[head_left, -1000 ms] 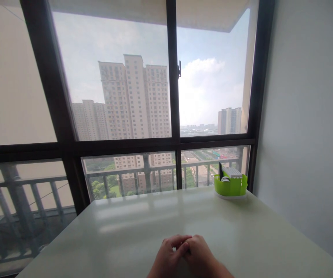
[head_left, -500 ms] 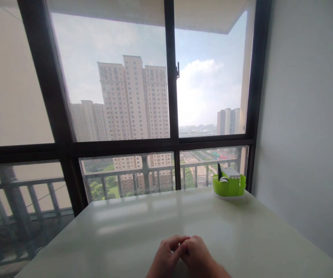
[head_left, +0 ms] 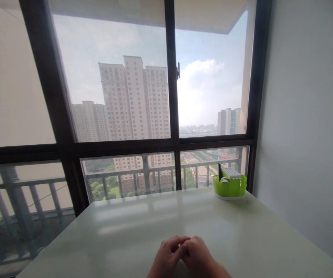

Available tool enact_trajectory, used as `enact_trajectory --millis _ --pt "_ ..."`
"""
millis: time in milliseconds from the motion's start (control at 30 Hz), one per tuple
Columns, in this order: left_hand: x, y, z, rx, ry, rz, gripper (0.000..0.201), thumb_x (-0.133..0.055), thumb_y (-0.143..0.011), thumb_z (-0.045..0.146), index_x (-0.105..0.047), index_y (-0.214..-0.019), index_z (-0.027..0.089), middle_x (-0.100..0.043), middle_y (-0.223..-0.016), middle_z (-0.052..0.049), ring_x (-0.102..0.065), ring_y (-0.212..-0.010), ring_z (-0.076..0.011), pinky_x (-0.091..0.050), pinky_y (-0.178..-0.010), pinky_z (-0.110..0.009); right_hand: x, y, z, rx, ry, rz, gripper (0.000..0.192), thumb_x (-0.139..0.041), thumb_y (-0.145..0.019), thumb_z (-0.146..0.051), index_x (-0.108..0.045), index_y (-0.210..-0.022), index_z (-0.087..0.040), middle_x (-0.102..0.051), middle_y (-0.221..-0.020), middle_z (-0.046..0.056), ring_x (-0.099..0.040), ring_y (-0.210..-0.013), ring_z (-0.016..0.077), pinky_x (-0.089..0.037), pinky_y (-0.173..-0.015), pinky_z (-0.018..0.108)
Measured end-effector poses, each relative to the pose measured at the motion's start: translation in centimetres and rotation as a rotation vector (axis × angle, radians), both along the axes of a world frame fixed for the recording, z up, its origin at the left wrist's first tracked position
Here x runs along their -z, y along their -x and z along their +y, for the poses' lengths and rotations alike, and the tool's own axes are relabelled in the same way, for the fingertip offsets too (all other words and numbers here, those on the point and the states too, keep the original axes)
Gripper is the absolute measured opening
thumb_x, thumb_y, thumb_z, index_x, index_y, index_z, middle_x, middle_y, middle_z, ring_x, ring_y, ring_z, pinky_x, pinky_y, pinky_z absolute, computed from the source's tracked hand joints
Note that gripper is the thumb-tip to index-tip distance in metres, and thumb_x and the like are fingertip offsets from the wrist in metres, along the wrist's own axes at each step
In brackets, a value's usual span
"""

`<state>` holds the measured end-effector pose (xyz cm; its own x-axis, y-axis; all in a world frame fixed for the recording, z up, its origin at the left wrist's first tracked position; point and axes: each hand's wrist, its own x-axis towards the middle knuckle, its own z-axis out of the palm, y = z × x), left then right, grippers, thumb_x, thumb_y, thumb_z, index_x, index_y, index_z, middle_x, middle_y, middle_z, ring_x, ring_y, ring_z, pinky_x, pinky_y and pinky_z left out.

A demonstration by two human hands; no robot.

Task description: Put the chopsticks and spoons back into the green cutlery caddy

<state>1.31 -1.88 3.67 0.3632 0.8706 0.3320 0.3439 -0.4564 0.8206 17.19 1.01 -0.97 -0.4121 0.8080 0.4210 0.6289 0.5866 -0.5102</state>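
At the near edge of the view, my left hand [head_left: 166, 256] and my right hand [head_left: 199, 255] are folded together over the white table [head_left: 120, 239]. The left fingers curl against the right hand, and the left thumb lies across in front. Both hands are closed, with no object showing in them. Where the fingers meet, part of the right fingers is hidden.
A bright green basket [head_left: 230, 187] with a white base stands at the table's far right corner, holding a pale ribbed item and a dark upright one. Dark-framed windows [head_left: 123, 146] rise behind the table. A pale wall [head_left: 305, 135] borders the right side.
The whole view has shifted very slightly. My hands stay folded in the same place, and the basket has not moved on the table.
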Motion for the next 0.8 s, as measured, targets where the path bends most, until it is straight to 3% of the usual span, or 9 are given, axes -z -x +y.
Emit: enact_trajectory --millis 800 --pt "0.37 0.15 0.12 0.013 0.010 0.007 0.042 -0.058 -0.096 0.055 -0.076 -0.124 0.030 -0.081 -0.107 -0.003 -0.072 -0.093 -0.0230 -0.054 -0.085 -0.028 -0.08 -0.01 -0.13 0.003 0.006 -0.026 0.024 -0.061 -0.082 -0.020 -0.084 -0.087 -0.026 -0.081 -0.085 0.005 -0.077 -0.079 0.0217 -0.050 -0.068 0.023"
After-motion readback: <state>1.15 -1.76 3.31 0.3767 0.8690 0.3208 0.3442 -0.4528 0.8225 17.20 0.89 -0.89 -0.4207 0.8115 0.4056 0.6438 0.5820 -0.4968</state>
